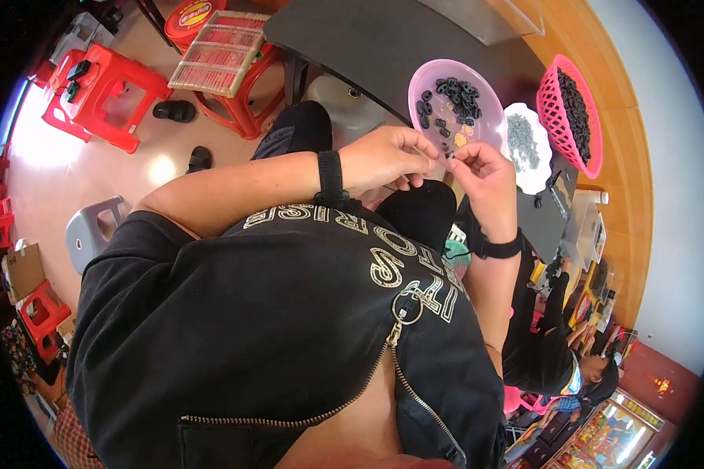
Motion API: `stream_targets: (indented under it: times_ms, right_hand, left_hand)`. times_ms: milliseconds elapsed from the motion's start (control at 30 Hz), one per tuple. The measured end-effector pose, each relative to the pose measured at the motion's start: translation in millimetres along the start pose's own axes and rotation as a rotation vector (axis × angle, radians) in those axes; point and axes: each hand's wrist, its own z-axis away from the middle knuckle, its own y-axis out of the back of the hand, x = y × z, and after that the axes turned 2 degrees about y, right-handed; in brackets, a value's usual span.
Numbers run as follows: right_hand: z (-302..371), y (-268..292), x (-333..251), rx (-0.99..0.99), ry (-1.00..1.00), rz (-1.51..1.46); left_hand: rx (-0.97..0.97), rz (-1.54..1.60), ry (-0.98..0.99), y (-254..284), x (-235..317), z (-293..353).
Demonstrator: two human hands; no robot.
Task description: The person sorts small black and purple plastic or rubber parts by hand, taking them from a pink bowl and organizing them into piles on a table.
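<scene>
My left hand [389, 159] and my right hand [483, 181] meet at the fingertips, just over the near edge of a lilac plastic bowl [486, 84]. Both are closed in a pinch around a small black part [448, 154]; its exact shape is too small to tell. Loose black oval parts [463, 94] lie in the bowl, along with several smaller yellowish bits. Right of the bowl, close to my right hand, stands a white scalloped plate [541, 176] with a heap of small grey metal pieces [522, 141].
A pink mesh basket [550, 98] full of black parts stands at the far right of the dark table [336, 35]. A clear plastic bin [493, 17] sits at the back. Red stools [105, 90] stand on the left floor. Another person [551, 356] works at the lower right.
</scene>
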Motion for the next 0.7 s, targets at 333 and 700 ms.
stream_targets:
  times_ms: [333, 700]
  right_hand:
    - [25.9, -21.3, 4.9, 0.038, 0.062, -0.1]
    - [30.9, -24.0, -4.2, 0.145, 0.054, -0.077]
  left_hand:
    - [-0.064, -0.029, -0.024, -4.3, 2.5, 0.8]
    - [-0.096, -0.022, -0.043, -2.6, 1.2, -1.3]
